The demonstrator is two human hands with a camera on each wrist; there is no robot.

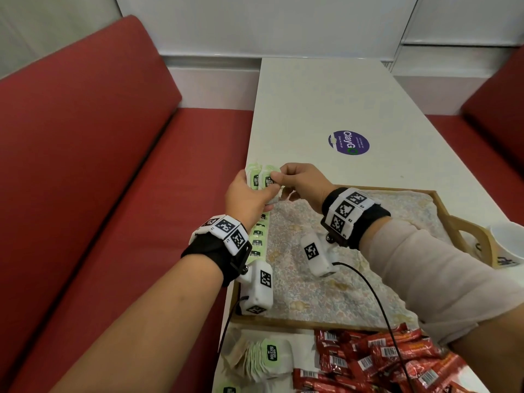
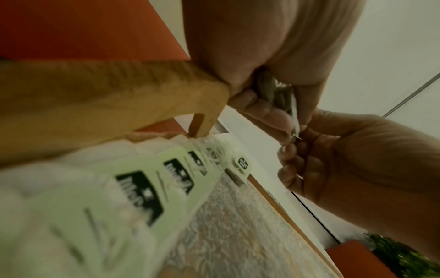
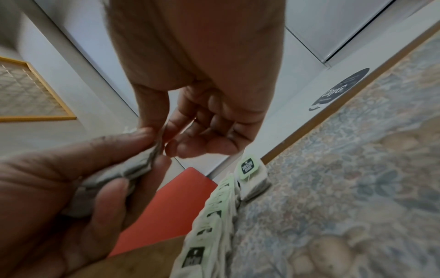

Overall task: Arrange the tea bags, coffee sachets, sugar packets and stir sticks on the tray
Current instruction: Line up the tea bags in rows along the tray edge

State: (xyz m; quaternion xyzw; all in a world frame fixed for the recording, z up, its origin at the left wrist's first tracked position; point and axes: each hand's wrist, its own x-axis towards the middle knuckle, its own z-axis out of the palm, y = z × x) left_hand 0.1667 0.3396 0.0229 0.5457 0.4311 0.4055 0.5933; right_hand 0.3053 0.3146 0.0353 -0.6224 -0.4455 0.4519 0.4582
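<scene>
My left hand [image 1: 255, 191] grips a small stack of green-labelled tea bags [image 1: 259, 180] above the far left corner of the wooden tray [image 1: 442, 199]. My right hand [image 1: 279, 177] pinches the edge of the front tea bag in that stack. In the right wrist view its thumb and forefinger meet on the bundle of tea bags [image 3: 133, 169], which my left hand [image 3: 135, 159] holds. An overlapping row of tea bags [image 1: 258, 239] lies along the tray's left side, with one tea bag [image 3: 250, 169] at its far end. The left wrist view shows the same row of tea bags [image 2: 166, 178].
A floral cloth [image 1: 326, 279] lines the tray. In front of the tray lie a loose pile of tea bags [image 1: 263, 355] and several red coffee sachets [image 1: 382, 361]. A white cup [image 1: 507, 242] stands right of the tray. Red bench seats [image 1: 113, 165] flank the white table [image 1: 312, 95].
</scene>
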